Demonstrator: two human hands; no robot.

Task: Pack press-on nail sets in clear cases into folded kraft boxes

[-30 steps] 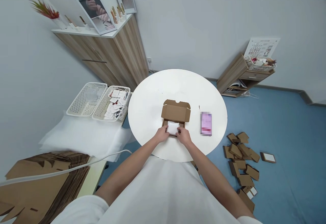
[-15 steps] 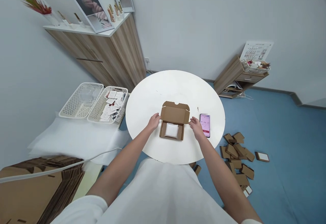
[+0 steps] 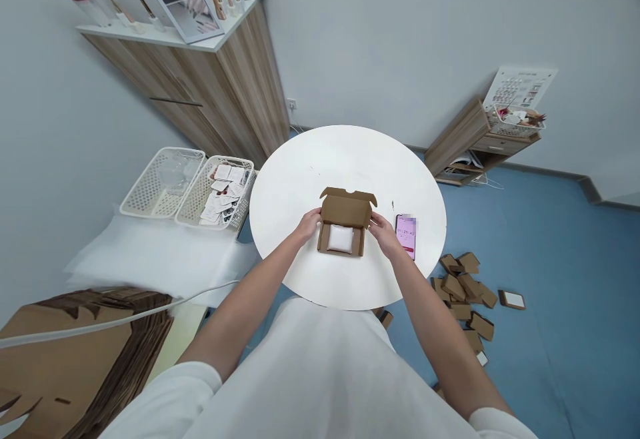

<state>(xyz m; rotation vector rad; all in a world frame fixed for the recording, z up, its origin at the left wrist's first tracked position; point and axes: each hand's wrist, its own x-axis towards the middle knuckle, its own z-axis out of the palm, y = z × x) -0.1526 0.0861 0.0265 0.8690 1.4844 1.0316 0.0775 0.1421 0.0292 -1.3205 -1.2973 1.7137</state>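
Observation:
A small brown cardboard box [image 3: 345,216] lies open on the round white table [image 3: 320,172], its lid flap raised toward the far side. A white padded packet [image 3: 341,238] lies inside it. My left hand [image 3: 308,224] grips the left edge of the lid flap. My right hand [image 3: 383,231] holds the flap's right edge, fingers curled round it. A phone [image 3: 406,234] with a pink screen lies just right of my right hand.
Two white mesh baskets [image 3: 165,189] stand on a padded surface to the left, one holding small cards. Flat cardboard blanks [image 3: 75,352] are stacked at the lower left. Several folded brown boxes [image 3: 465,292] lie on the blue floor to the right. A wooden cabinet [image 3: 220,92] stands behind.
Both hands left the white packet, moved apart to the box's sides, then closed on the two ends of the lid flap. The lid now stands a little more upright.

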